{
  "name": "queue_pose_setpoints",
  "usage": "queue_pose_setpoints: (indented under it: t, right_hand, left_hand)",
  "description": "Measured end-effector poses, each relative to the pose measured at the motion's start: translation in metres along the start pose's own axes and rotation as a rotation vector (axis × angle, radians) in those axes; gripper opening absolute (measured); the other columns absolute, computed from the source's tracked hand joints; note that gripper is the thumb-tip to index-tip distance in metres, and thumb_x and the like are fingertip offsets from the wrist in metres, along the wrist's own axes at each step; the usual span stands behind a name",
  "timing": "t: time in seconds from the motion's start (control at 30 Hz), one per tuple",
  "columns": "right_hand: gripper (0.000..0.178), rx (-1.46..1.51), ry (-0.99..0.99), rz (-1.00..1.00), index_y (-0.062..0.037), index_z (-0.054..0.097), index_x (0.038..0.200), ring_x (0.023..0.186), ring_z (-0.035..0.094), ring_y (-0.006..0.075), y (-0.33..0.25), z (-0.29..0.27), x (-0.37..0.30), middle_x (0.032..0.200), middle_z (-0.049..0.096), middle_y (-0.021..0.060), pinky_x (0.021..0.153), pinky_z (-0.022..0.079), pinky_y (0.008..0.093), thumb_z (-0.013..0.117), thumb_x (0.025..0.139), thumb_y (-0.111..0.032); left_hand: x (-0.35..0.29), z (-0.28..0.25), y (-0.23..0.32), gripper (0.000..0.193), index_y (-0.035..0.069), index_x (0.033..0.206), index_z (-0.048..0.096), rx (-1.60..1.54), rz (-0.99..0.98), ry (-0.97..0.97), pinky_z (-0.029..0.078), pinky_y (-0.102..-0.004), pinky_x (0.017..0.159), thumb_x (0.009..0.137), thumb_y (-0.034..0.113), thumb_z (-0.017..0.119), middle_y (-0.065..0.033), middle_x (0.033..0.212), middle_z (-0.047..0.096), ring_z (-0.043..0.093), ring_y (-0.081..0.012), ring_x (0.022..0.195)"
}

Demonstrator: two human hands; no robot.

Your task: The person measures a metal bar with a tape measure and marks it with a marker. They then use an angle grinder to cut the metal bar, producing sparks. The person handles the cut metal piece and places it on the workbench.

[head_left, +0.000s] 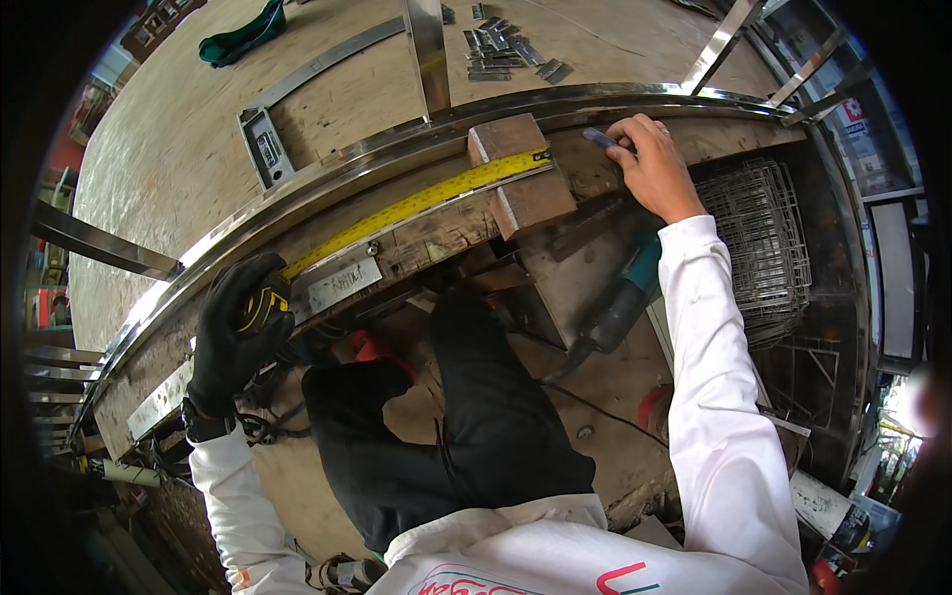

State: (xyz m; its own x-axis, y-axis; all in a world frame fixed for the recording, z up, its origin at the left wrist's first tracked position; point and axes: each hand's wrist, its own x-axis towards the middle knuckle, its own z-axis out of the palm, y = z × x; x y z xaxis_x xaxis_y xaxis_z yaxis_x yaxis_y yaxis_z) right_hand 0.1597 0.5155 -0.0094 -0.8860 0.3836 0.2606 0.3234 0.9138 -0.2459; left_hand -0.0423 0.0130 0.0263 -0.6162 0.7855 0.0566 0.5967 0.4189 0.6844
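Note:
My left hand point(223, 342), in a black glove, is closed round the case of a tape measure point(262, 309). Its yellow blade point(397, 208) runs out to the right along the wooden bench edge point(421, 248), and the tip lies over a brown rusty metal block point(535, 206). To the right of that tip, my bare right hand point(656, 171) pinches a short bluish-grey stick point(599, 138) between thumb and fingers; I cannot tell whether it is chalk or a marker. A shiny metal frame point(342, 164) lies just beyond the tape.
On the far surface are a metal square point(266, 149), several small metal pieces point(496, 48) and a green strap point(243, 35). A metal plate point(342, 286) lies near the tape. Below my right arm sit a teal angle grinder point(625, 297) and a wire basket point(764, 238).

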Motion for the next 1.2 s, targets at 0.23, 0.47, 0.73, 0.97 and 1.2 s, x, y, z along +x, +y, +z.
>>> queue_pose_setpoints:
  t: [0.23, 0.47, 0.73, 0.97, 1.2]
  right_hand:
    - [0.027, 0.445, 0.061, 0.184, -0.0044, 0.069, 0.112, 0.073, 0.058, 0.0284, -0.005, -0.013, -0.007, 0.083, 0.066, 0.0093, 0.070, 0.049, 0.0388, 0.066, 0.106, -0.031]
    - [0.041, 0.267, 0.082, 0.164, -0.0054, 0.073, 0.112, 0.070, 0.059, 0.0317, -0.004, -0.017, -0.006, 0.079, 0.067, 0.0134, 0.070, 0.050, 0.0411, 0.065, 0.106, -0.045]
    - [0.038, 0.012, -0.365, 0.144, -0.0104, 0.070, 0.128, 0.096, 0.071, 0.0436, -0.022, -0.045, 0.002, 0.099, 0.075, 0.0215, 0.084, 0.054, 0.0469, 0.077, 0.093, -0.025]
    - [0.040, 0.188, -0.458, 0.166, -0.0109, 0.066, 0.131, 0.084, 0.070, 0.0272, -0.006, -0.081, 0.004, 0.091, 0.073, 0.0154, 0.081, 0.054, 0.0406, 0.070, 0.092, -0.002]
    - [0.030, 0.663, -0.407, 0.239, -0.0053, 0.066, 0.131, 0.084, 0.070, 0.0132, 0.018, -0.105, -0.004, 0.116, 0.074, 0.0124, 0.070, 0.055, 0.0259, 0.058, 0.104, -0.013]
  left_hand:
    - [-0.001, -0.001, 0.000, 0.064, 0.002, 0.140, 0.063, -0.012, -0.012, -0.010, 0.051, -0.0375, 0.105, 0.078, 0.006, 0.080, -0.0162, 0.130, 0.068, 0.066, -0.0277, 0.121]
    - [0.000, -0.001, -0.002, 0.066, 0.001, 0.141, 0.063, -0.010, -0.003, -0.014, 0.050, -0.0369, 0.106, 0.078, 0.005, 0.081, -0.0156, 0.131, 0.067, 0.065, -0.0266, 0.122]
    - [-0.001, -0.001, 0.000, 0.065, 0.002, 0.142, 0.063, -0.071, -0.055, -0.030, 0.050, -0.0369, 0.107, 0.080, 0.006, 0.081, -0.0147, 0.132, 0.067, 0.065, -0.0245, 0.124]
    - [0.000, 0.000, 0.000, 0.064, 0.003, 0.142, 0.063, -0.048, -0.063, -0.028, 0.049, -0.0367, 0.108, 0.080, 0.005, 0.080, -0.0145, 0.132, 0.067, 0.065, -0.0236, 0.126]
    - [0.000, -0.001, 0.000, 0.064, 0.003, 0.142, 0.062, -0.051, -0.044, -0.034, 0.050, -0.0365, 0.108, 0.080, 0.004, 0.079, -0.0147, 0.131, 0.068, 0.065, -0.0229, 0.125]
